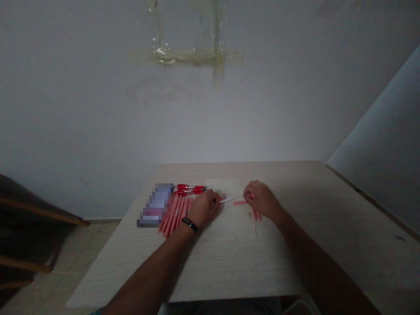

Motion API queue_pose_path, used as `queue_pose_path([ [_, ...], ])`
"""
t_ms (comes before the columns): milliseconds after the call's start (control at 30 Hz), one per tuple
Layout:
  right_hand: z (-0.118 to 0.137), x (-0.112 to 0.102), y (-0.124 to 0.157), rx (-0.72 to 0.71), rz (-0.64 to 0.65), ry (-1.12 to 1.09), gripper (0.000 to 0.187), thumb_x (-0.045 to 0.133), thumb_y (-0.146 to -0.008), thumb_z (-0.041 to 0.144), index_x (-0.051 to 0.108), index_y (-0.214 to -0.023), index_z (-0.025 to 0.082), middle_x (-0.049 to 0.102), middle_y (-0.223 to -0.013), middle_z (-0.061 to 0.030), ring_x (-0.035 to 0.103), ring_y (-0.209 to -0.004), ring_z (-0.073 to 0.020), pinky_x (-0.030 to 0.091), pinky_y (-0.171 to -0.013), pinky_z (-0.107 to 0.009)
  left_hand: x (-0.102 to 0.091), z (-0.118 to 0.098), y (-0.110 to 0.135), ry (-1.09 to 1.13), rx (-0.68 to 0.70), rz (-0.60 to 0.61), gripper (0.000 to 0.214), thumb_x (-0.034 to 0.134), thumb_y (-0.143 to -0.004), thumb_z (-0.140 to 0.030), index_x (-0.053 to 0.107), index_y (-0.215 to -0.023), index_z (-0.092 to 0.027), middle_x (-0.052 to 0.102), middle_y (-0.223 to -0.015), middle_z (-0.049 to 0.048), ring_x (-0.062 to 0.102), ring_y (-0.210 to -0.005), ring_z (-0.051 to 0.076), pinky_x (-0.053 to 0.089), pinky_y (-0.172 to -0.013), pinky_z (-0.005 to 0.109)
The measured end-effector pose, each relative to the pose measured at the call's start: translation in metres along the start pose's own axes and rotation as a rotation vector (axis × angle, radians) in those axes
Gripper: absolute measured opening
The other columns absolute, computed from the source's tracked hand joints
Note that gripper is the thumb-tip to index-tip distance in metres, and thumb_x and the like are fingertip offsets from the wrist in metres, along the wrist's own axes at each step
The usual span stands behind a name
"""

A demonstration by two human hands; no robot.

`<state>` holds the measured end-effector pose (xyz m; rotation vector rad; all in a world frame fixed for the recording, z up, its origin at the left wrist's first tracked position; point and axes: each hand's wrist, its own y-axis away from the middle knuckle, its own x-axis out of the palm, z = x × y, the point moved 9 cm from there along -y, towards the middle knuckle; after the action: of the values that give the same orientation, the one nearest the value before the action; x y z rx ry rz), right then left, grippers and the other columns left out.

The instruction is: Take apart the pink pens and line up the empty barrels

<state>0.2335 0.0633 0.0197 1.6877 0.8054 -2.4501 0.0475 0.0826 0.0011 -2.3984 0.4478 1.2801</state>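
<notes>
My left hand [204, 206], with a black band on the wrist, is closed on a thin white rod [228, 200] that looks like a pen refill. The rod points right, towards my right hand [260, 199], whose fingers are pinched together. What those fingers hold is hidden; a bit of pink shows at them. A short pink tube [239, 203] lies just left of the right fingertips, and a few pink pen parts [256, 214] lie under that hand. Left of my left hand, several pink pen barrels [173, 216] lie side by side.
Several red pens [190, 190] lie behind the pink barrels. A blurred-out, phone-like object [155, 204] is at the left of the table [131, 271]. A pale sheet [229, 227] lies below my hands. The wall [243, 122] stands behind, with dark wooden furniture [26, 227] at left.
</notes>
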Motion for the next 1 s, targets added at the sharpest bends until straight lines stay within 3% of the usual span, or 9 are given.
queue_pose_path([
  [133,-0.004,-0.003,0.0,-0.01,0.006,-0.053,0.009,0.066,-0.08,0.011,0.064,-0.077,0.019,0.061,-0.08,-0.0031,0.053,-0.083,-0.0192,0.039,-0.077,-0.03,0.001,0.002,0.0,-0.002,0.021,-0.019,0.017,0.06,-0.083,-0.017,0.073,-0.093,-0.022,0.067,-0.088,0.0049,0.059,-0.078,0.017,0.04,-0.067,0.025],
  [400,0.013,0.017,0.005,-0.051,0.126,-0.082,0.007,0.068,-0.081,0.013,0.066,-0.078,0.019,0.062,-0.08,-0.0029,0.054,-0.082,-0.0183,0.039,-0.075,-0.029,0.003,0.001,-0.001,-0.004,-0.007,0.02,0.019,0.059,-0.082,-0.018,0.073,-0.094,-0.02,0.068,-0.088,0.0051,0.058,-0.078,0.016,0.039,-0.067,0.025],
  [733,0.007,0.03,0.009,-0.026,0.17,-0.102,0.011,0.072,-0.076,0.012,0.065,-0.079,0.019,0.062,-0.083,-0.0026,0.055,-0.086,-0.0184,0.039,-0.075,-0.028,0.002,-0.003,0.0,0.005,0.04,0.014,0.017,0.058,-0.084,-0.018,0.072,-0.093,-0.021,0.067,-0.088,0.0049,0.059,-0.077,0.016,0.039,-0.067,0.025],
  [1000,0.007,0.017,0.006,-0.031,0.105,-0.128,0.008,0.07,-0.08,0.013,0.065,-0.083,0.019,0.061,-0.083,-0.0026,0.054,-0.084,-0.0179,0.04,-0.075,-0.029,0.002,-0.002,-0.001,0.016,0.042,0.029,0.017,0.061,-0.082,-0.018,0.073,-0.094,-0.02,0.067,-0.09,0.0058,0.059,-0.08,0.017,0.041,-0.069,0.026],
])
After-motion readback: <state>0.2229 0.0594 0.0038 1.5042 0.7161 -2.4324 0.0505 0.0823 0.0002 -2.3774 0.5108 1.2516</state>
